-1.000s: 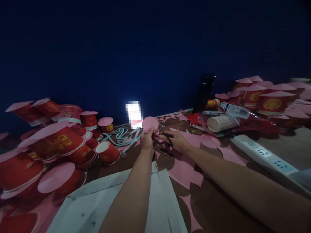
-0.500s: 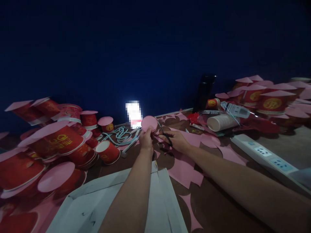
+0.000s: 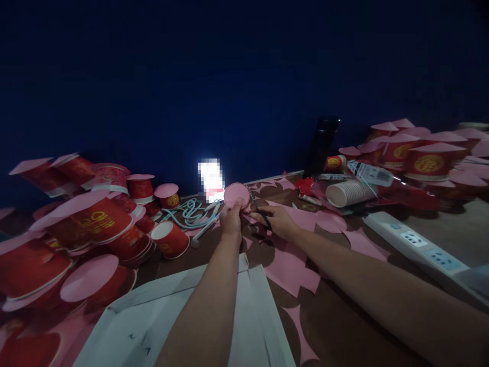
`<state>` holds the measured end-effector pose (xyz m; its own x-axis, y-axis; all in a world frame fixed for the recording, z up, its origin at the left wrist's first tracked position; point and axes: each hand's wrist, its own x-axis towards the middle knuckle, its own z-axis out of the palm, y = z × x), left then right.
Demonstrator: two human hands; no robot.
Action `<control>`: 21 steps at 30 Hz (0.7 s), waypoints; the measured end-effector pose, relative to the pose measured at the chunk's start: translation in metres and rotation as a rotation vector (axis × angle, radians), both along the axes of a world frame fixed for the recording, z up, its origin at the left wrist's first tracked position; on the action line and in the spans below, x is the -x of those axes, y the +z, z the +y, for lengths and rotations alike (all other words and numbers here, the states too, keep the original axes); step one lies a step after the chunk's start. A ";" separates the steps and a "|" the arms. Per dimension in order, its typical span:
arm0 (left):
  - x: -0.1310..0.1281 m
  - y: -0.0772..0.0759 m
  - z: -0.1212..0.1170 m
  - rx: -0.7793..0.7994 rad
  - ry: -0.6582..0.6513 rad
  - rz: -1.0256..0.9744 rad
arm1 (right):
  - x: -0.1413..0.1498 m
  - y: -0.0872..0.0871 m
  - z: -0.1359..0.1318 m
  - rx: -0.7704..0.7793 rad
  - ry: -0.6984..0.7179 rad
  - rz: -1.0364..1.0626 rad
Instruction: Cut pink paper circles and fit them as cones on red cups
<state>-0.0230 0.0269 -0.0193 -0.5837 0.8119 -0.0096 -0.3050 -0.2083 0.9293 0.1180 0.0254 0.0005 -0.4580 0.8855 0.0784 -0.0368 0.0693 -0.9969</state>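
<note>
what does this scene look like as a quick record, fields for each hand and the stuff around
left hand: holds a pink paper disc
right hand: holds scissors beside the disc
far left: red paper cups, several capped with pink paper
right: power strip, nested cups on their side
surface: pink paper offcuts
lighting: dim

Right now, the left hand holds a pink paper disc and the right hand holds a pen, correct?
Not quite: the right hand holds scissors, not a pen, as the head view shows. The left hand does hold a pink paper disc.
</note>
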 end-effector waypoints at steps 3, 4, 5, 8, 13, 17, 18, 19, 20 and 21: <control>0.001 -0.002 0.001 -0.018 -0.001 0.023 | -0.001 0.003 0.000 -0.065 -0.017 -0.030; 0.001 -0.003 0.001 -0.020 -0.001 0.021 | -0.001 0.004 0.000 -0.086 -0.021 -0.040; 0.001 -0.003 0.002 -0.021 -0.003 0.015 | -0.001 0.004 0.000 -0.103 -0.023 -0.048; 0.001 -0.003 0.002 -0.020 -0.013 -0.001 | -0.001 0.005 0.000 -0.090 -0.029 -0.052; 0.001 -0.004 0.002 -0.018 -0.019 -0.009 | 0.000 0.005 -0.002 -0.007 -0.024 -0.023; 0.001 -0.003 0.002 -0.013 -0.018 -0.018 | 0.000 0.006 -0.003 0.018 -0.015 -0.012; 0.001 -0.003 0.002 -0.010 -0.016 -0.024 | 0.000 0.006 -0.003 0.023 -0.016 -0.011; 0.001 -0.003 0.002 -0.005 -0.014 -0.031 | 0.000 0.006 -0.003 0.018 -0.015 -0.011; 0.001 -0.002 0.002 0.000 -0.014 -0.036 | 0.000 0.006 -0.003 0.009 -0.015 -0.008; 0.001 -0.002 0.002 0.004 -0.015 -0.042 | 0.000 0.006 -0.003 -0.005 -0.013 -0.005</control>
<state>-0.0235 0.0286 -0.0208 -0.5705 0.8205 -0.0370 -0.3467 -0.1997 0.9165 0.1182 0.0226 0.0069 -0.4467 0.8910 0.0808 -0.0305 0.0751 -0.9967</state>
